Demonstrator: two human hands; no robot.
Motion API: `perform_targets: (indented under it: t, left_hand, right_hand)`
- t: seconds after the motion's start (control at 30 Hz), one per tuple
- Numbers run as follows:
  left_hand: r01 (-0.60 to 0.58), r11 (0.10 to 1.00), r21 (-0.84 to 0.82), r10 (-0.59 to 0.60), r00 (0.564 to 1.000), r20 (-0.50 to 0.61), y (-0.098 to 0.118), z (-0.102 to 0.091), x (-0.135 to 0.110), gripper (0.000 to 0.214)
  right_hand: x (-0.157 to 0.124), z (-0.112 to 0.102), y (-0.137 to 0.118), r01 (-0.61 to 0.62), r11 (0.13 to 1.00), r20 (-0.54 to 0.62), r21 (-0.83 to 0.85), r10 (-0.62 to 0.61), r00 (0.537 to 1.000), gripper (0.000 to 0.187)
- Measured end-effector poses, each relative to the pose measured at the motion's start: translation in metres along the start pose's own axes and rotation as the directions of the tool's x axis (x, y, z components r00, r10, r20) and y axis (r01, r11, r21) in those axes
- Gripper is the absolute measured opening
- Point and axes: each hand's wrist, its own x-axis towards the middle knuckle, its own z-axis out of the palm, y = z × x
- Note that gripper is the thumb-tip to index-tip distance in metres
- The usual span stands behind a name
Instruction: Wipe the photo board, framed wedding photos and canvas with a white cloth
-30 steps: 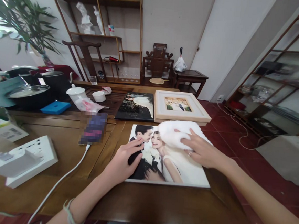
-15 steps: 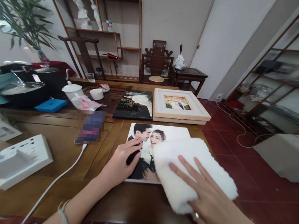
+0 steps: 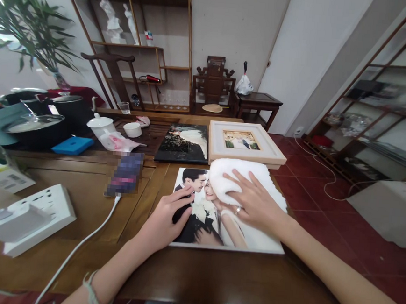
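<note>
A large wedding photo print (image 3: 219, 219) lies flat on the wooden table (image 3: 137, 268) in front of me. My left hand (image 3: 166, 219) rests on its left edge, fingers stretched flat, pinning it down. My right hand (image 3: 253, 200), with a ring on one finger, presses a fluffy white cloth (image 3: 236, 178) onto the upper right part of the print, fingers spread over the cloth.
Behind the print lie a dark photo panel (image 3: 184, 143) and a white framed photo (image 3: 242, 143). A phone (image 3: 126, 174) with a white cable, a white power strip (image 3: 32, 216), pots (image 3: 39, 125), a teapot (image 3: 99, 125) and a blue box (image 3: 72, 145) crowd the left. Shelves stand behind and right.
My right hand swept the cloth from the print's top down to its near right corner, then back up to the top. My left hand stayed put.
</note>
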Motion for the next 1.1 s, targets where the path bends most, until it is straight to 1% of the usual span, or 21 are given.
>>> perform_targets:
  t: [0.1,0.17,0.3,0.37,0.43,0.5,0.57,0.63,0.7,0.8,0.93,1.03,1.1]
  left_hand:
    - [0.009,1.000,-0.003,-0.009,1.000,0.004,0.001,0.000,0.000,0.028]
    - [0.011,1.000,0.002,-0.011,1.000,0.002,0.001,0.000,0.000,0.028]
    - [0.005,1.000,0.029,-0.004,1.000,-0.016,0.000,0.001,-0.001,0.027]
    - [0.003,0.999,0.034,-0.002,1.000,-0.023,0.000,0.002,-0.001,0.026]
    - [0.008,0.999,0.036,-0.007,1.000,-0.020,0.000,0.002,-0.001,0.026]
    - [0.012,0.999,0.035,-0.012,1.000,-0.010,0.001,0.002,-0.001,0.027]
    - [0.013,0.999,0.029,-0.013,1.000,-0.003,0.001,0.002,-0.001,0.028]
    - [0.011,1.000,0.020,-0.011,1.000,0.001,0.001,0.001,0.000,0.028]
    - [0.008,1.000,0.013,-0.008,1.000,0.004,0.001,0.001,0.000,0.028]
    - [-0.002,1.000,0.007,0.002,1.000,-0.011,0.000,0.002,-0.001,0.028]
    - [-0.012,1.000,0.013,0.012,1.000,-0.014,0.000,0.001,-0.001,0.028]
    - [-0.005,1.000,0.006,0.005,1.000,-0.002,0.000,0.000,-0.001,0.029]
    - [0.002,1.000,-0.002,-0.002,1.000,0.000,0.000,0.000,-0.001,0.029]
  right_hand:
    - [0.007,0.004,0.003,-0.001,1.000,-0.009,-0.009,0.001,1.000,0.028]
    - [0.000,0.002,-0.004,0.013,1.000,0.020,0.002,-0.013,1.000,0.029]
    - [-0.032,-0.007,-0.036,0.044,0.996,0.087,0.075,-0.050,0.995,0.026]
    - [-0.052,-0.010,-0.054,0.069,0.990,0.093,0.119,-0.080,0.992,0.020]
    - [-0.069,-0.011,-0.069,0.110,0.983,0.074,0.146,-0.122,0.990,0.012]
    - [-0.078,-0.010,-0.078,0.156,0.975,0.045,0.158,-0.165,0.985,0.012]
    - [-0.079,-0.010,-0.079,0.175,0.968,0.039,0.178,-0.185,0.982,0.012]
    - [-0.072,-0.010,-0.074,0.151,0.968,0.063,0.201,-0.166,0.984,0.012]
    - [-0.058,-0.011,-0.064,0.100,0.975,0.095,0.201,-0.121,0.988,0.018]
    - [-0.028,-0.010,-0.044,0.031,0.989,0.110,0.148,-0.047,0.993,0.029]
    - [0.012,-0.005,-0.021,-0.003,0.994,0.096,0.110,-0.008,0.995,0.033]
    - [0.028,-0.001,-0.016,-0.026,0.994,0.071,0.104,0.019,0.997,0.035]
    - [0.028,0.000,-0.020,-0.059,0.993,0.074,0.107,0.051,0.996,0.038]
